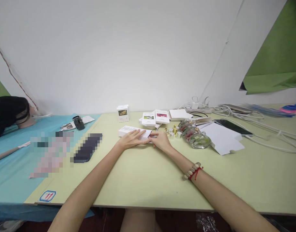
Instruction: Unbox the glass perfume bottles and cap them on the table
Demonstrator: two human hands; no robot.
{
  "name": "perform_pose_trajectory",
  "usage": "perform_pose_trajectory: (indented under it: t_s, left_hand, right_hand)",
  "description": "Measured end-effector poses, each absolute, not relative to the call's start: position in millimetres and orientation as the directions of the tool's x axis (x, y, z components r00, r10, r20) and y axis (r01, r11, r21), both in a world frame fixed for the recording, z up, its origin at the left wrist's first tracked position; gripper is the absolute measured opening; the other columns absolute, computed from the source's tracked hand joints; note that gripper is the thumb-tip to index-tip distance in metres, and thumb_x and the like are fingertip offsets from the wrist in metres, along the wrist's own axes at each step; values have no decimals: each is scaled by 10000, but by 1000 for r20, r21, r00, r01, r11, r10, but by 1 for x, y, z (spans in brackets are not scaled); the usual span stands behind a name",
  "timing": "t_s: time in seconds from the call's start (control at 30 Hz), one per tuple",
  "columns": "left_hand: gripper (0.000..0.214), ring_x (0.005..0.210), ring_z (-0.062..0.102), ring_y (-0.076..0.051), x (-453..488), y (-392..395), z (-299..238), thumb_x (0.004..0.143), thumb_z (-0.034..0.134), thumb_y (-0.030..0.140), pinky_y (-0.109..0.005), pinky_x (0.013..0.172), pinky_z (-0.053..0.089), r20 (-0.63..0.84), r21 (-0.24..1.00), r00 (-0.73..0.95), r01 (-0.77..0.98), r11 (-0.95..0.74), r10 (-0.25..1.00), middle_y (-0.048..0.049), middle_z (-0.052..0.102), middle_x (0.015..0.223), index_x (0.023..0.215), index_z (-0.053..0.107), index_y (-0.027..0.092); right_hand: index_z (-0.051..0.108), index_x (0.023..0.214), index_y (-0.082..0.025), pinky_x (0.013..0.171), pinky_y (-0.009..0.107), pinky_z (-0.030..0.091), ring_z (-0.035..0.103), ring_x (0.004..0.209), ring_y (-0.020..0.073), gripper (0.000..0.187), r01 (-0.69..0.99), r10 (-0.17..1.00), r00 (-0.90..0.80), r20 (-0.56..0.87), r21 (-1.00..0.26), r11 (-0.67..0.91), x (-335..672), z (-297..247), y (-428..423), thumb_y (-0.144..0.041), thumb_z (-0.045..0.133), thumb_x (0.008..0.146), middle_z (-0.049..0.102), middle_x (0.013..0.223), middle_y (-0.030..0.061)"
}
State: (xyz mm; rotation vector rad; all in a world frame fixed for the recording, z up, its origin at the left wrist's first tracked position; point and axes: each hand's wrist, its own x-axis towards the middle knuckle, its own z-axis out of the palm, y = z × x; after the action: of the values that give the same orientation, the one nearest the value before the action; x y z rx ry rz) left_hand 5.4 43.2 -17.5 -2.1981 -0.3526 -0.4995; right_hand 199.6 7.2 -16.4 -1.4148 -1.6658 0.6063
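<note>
A small white cardboard box (125, 130) with fine print lies on its side on the yellow-green table. My left hand (132, 139) grips it from above, fingers stretched across the top and thumb along the near side. At the box's right end, my right hand (162, 141) has its fingers closed on the end flap; their tips are partly hidden. Just right of that hand are several small gold and silver caps (176, 131). Beyond them, clear glass bottles (198, 140) with coloured contents lie close together.
White picture boxes (148, 119) are piled behind my hands, and one box (123, 113) stands upright. To the right are white card sheets (221, 138), a dark tablet (234, 126) and white cables (263, 143). A dark jar (78, 123) and a blurred phone-like object (88, 148) lie left.
</note>
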Motion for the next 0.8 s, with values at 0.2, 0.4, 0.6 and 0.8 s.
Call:
perform_pose_trajectory:
  t_s: [0.2, 0.4, 0.6, 0.8]
  left_hand:
    - [325, 1029, 528, -175, 5, 44, -18, 839, 427, 143, -340, 872, 424, 454, -727, 889, 409, -552, 61, -66, 471, 1244, 1129, 403, 287]
    - [328, 989, 545, -172, 10, 44, -22, 850, 411, 178, -289, 784, 450, 461, -677, 875, 454, -579, 148, -51, 496, 1205, 1140, 406, 331]
    - [292, 970, 539, -176, 13, 43, -22, 865, 398, 227, -295, 762, 451, 471, -596, 854, 492, -635, 220, -55, 500, 1185, 1133, 446, 331]
    - [303, 997, 517, -186, 12, 41, -18, 869, 393, 239, -292, 764, 443, 468, -600, 850, 507, -619, 242, -59, 479, 1206, 1157, 425, 327]
  right_hand:
    - [721, 824, -196, 619, 231, 469, 632, 718, 180, 260, 587, 915, 27, 403, -747, 312, 196, -11, 5, -237, 572, 615, 704, 796, 29]
    - [715, 843, -238, 610, 240, 439, 621, 694, 171, 258, 689, 915, 28, 403, -670, 274, 194, -4, -2, -256, 578, 626, 705, 809, 9]
    - [701, 905, -259, 615, 243, 419, 614, 717, 175, 288, 717, 918, -3, 397, -639, 279, 194, -1, -3, -295, 585, 644, 702, 849, 10]
    - [698, 897, -293, 616, 237, 389, 608, 759, 165, 268, 757, 903, -10, 429, -587, 287, 195, 5, -5, -360, 586, 663, 696, 889, -16]
